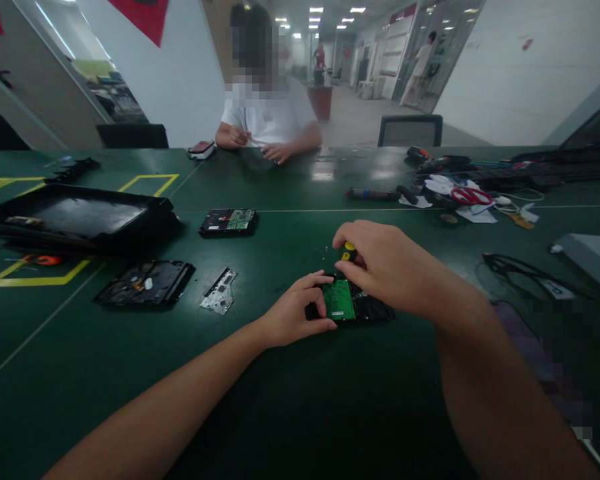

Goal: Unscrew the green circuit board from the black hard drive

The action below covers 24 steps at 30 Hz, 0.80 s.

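A hard drive point(373, 308) with a green circuit board point(341, 300) facing up lies on the dark green table. My left hand point(300, 308) grips its left end, fingers at the far edge and thumb at the near one. Above the board, my right hand point(380, 260) is closed around the yellow and black handle of a screwdriver point(349, 251). The screwdriver's shaft and tip are hidden from me. A few tiny screws point(326, 249) lie just beyond the drive.
Another hard drive point(229, 222), a loose circuit board point(220, 291), a black drive-like part point(146, 283) and a black tray point(80, 213) lie left. Red scissors point(471, 196), cables point(520, 270) and a grey box point(593, 257) are right. A person point(270, 120) sits opposite.
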Available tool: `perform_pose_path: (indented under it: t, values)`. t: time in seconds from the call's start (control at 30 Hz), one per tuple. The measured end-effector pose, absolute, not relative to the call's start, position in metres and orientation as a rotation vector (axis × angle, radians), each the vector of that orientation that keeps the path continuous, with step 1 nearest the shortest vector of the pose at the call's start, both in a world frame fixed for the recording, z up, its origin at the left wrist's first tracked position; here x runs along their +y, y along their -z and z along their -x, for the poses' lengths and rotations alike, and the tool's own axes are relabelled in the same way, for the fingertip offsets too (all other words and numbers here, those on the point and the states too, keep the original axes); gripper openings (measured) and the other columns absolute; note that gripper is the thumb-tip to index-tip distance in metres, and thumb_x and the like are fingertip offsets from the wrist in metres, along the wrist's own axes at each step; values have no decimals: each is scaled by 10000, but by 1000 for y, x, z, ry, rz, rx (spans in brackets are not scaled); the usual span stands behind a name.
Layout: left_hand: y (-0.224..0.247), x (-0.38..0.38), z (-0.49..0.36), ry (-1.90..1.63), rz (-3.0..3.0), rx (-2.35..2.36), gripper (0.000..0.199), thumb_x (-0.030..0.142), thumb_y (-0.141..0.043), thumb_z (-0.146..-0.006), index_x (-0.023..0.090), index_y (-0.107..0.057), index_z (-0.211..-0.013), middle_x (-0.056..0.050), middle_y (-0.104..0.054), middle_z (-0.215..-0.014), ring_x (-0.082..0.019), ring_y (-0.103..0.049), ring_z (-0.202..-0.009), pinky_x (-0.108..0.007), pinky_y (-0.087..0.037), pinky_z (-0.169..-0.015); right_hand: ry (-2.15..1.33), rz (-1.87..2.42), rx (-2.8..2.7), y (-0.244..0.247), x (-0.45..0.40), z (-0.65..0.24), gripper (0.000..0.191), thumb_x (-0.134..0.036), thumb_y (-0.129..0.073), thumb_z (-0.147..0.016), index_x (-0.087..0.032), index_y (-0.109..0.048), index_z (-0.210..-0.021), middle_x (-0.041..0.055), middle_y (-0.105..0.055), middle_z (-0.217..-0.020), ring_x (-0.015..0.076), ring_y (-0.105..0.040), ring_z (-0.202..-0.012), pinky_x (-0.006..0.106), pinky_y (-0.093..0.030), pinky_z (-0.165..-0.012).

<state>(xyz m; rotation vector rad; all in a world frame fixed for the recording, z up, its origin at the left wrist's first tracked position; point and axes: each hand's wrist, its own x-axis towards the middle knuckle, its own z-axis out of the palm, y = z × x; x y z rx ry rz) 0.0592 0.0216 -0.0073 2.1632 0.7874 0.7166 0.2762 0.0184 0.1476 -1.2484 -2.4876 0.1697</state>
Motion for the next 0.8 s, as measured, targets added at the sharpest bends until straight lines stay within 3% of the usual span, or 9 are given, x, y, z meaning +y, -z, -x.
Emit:
perform_pose_path:
  t: [0.37, 0.43, 0.57, 0.67, 0.73, 0.8]
  values:
    - [6, 21, -55, -714, -2147, 777, 325, 418, -874, -797, 221, -635, -895, -119, -455, -1611, -355, -327, -1573, -583, -341, -1251, 125, 1629, -1972, -174, 14, -300, 162, -355, -700, -861, -221, -652, -938, 69, -713, -876, 257, -677, -832, 372, -468, -751]
    - [5, 21, -55, -721, -2124, 797, 352, 430, -876, -794, 226, -627, -936, -131, -448, -1612, -365, -352, -1559, -587, -384, -1220, 97, 1702, -1930, -169, 21, -307, 223, -352, -705, -852, -204, -652, -1009, 84, -721, -918, 269, -685, -852, 382, -479, -758]
    - [6, 17, -58, -760, -2138, 874, 513, 492, -895, -753, 236, -572, -1060, -175, -428, -1592, -394, -430, -1492, -579, -508, -1097, -53, 1759, -2146, -148, 46, -322, 533, -221, -654, -842, -149, -544, -1358, 137, -704, -1138, 277, -680, -976, 379, -498, -830]
    - [8, 14, -62, -773, -2256, 942, 638, 540, -916, -700, 239, -532, -1110, -186, -424, -1553, -409, -471, -1434, -599, -510, -1082, -39, 1840, -2348, -122, 71, -326, 343, -181, -596, -857, -132, -659, -1191, 178, -683, -1191, 300, -642, -1100, 362, -487, -895]
    - [8, 12, -64, -776, -2341, 984, 652, 530, -913, -703, 234, -518, -1129, -181, -443, -1516, -405, -474, -1416, -608, -479, -1116, -144, 1997, -2412, -104, 84, -324, 241, -199, -560, -894, -119, -699, -1074, 196, -711, -1115, 300, -669, -1028, 353, -483, -836]
    - [9, 10, -66, -780, -2392, 1021, 640, 509, -898, -729, 228, -506, -1150, -176, -469, -1472, -395, -484, -1396, -602, -468, -1127, -352, 2085, -2518, -89, 93, -321, 263, -231, -525, -937, -108, -710, -1076, 200, -743, -1072, 295, -700, -960, 349, -472, -766]
